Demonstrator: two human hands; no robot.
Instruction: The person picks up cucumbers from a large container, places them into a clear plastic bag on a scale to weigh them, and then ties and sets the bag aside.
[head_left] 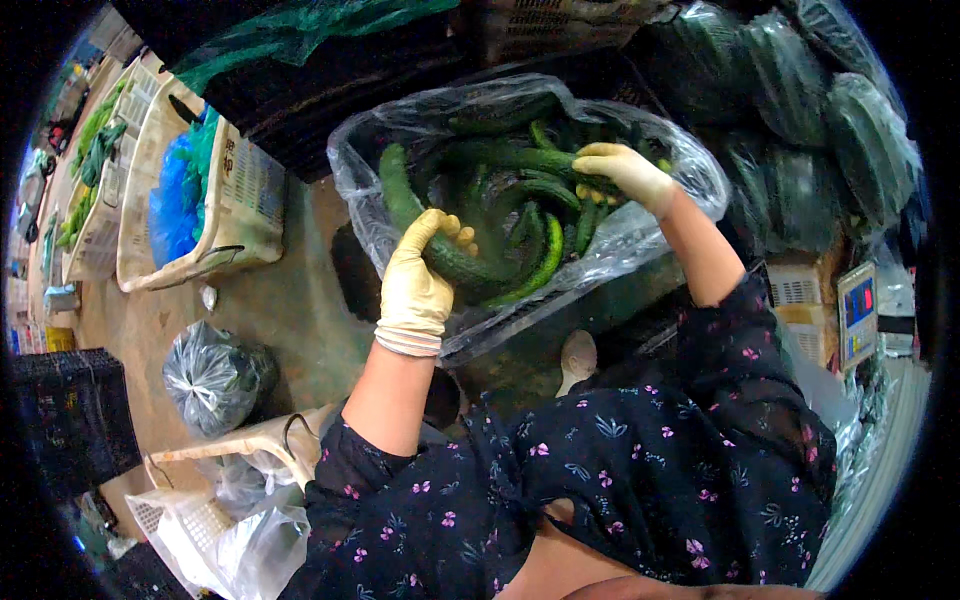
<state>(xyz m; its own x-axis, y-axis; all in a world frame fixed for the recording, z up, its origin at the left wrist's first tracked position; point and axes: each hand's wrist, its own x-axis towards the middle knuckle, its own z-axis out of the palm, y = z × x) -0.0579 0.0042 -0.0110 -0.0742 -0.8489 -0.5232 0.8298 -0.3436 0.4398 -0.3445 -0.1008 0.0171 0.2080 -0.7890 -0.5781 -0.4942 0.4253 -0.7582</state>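
A dark crate lined with a clear plastic bag (352, 190) holds several long green cucumbers (520, 160). My left hand (420, 275), in a pale yellow rubber glove, is closed around a thick cucumber (400, 195) at the bag's near left side. In a matching glove, my right hand (622, 172) grips another cucumber (545, 160) further back on the right of the pile. My forearms are bare below dark flowered sleeves.
Cream plastic baskets (250, 200) with blue and green bags stand to the left. A tied grey plastic bag (210, 375) lies on the brown floor. A black crate (70, 410) is at far left, a white basket (190, 520) at lower left. Bagged greens (850, 130) pile up at right.
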